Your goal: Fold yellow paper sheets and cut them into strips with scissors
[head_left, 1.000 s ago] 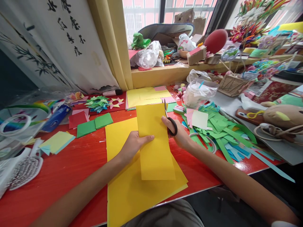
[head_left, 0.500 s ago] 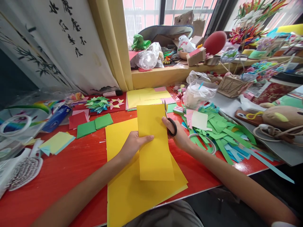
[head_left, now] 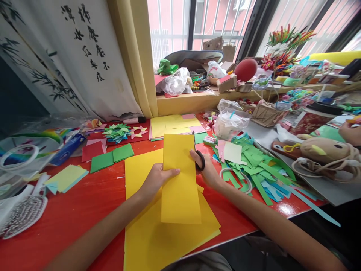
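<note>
A long strip of yellow paper (head_left: 180,195) is held upright above larger yellow sheets (head_left: 146,244) lying on the red table. My left hand (head_left: 158,177) pinches its left side, thumb across the front and the fingers hidden behind. In my right hand (head_left: 207,169) are black-handled scissors (head_left: 200,160), their blades pointing away along the strip's right edge. Whether the blades are on the paper I cannot tell. Below my right hand a small yellow scrap (head_left: 200,189) shows beside the strip.
Green and blue paper strips (head_left: 254,162) pile up to the right, with a tape roll (head_left: 245,184) beside them. Green squares (head_left: 123,153), a hairbrush (head_left: 26,214) and folded paper stars (head_left: 118,132) lie left. At far right another person's hand (head_left: 351,131) shows.
The view has tilted up a little and turned slightly right. A small yellow scrap now shows under my right hand, and another person's hand has come into view at far right.
</note>
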`<state>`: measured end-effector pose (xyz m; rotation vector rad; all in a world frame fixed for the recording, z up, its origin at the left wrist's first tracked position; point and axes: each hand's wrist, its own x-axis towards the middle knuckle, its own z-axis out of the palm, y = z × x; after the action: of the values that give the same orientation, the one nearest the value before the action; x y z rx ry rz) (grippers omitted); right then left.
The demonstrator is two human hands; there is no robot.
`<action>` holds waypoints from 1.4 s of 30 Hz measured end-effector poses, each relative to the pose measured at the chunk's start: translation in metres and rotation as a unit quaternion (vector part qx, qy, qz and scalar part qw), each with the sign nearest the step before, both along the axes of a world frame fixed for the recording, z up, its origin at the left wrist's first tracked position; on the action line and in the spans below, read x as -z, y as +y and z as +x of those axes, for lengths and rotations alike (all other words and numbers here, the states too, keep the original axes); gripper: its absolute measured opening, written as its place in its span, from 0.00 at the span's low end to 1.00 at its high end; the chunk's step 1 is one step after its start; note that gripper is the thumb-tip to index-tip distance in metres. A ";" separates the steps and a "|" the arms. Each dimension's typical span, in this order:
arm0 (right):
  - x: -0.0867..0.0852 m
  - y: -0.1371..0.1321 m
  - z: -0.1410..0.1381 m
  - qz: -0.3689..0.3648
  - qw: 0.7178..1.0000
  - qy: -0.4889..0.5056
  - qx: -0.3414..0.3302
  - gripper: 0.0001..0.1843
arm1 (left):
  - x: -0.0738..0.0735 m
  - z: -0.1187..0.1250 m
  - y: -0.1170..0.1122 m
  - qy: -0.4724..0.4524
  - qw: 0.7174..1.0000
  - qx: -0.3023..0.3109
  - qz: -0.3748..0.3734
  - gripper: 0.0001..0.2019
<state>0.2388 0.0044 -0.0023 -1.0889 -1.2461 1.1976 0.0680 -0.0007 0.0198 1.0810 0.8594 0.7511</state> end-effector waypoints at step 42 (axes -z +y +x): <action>-0.014 0.008 0.007 0.053 0.995 -0.067 0.050 0.21 | -0.021 -0.034 0.006 0.023 0.989 -0.137 0.054 0.16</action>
<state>0.2459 0.0121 0.0112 -1.1544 -1.3246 0.9853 0.0341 0.0050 0.0411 1.0905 1.0293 1.0151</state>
